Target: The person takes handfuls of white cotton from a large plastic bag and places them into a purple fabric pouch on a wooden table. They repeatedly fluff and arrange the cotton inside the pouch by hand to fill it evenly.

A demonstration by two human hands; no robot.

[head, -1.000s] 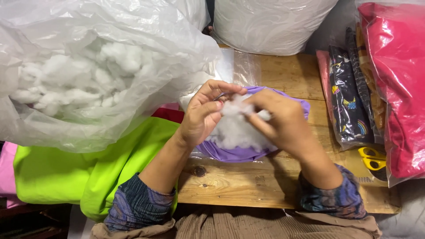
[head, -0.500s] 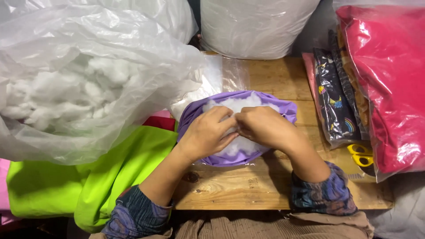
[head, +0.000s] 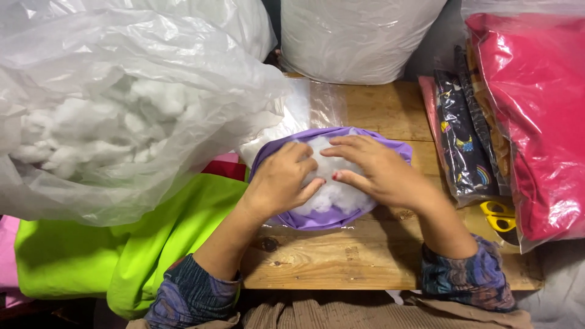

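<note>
A purple fabric cover point(head: 390, 143) lies open on the wooden table point(head: 365, 256), with white fluffy stuffing point(head: 332, 195) inside it. My left hand point(head: 281, 180) rests on the left side of the stuffing, fingers curled and pressing into it. My right hand point(head: 375, 170) lies flat over the right side, fingers spread and pointing left. Both hands press down on the stuffing; neither lifts anything.
A big clear plastic bag of white stuffing point(head: 116, 116) fills the left. Lime-green fabric point(head: 134, 244) lies below it. White sacks point(head: 359, 36) stand at the back. Bagged red fabric point(head: 536, 122), dark printed fabric point(head: 460, 134) and yellow-handled scissors point(head: 499, 216) sit right.
My hands were raised, pulling a tuft of stuffing apart; they have come down and now press the stuffing into the purple cover.
</note>
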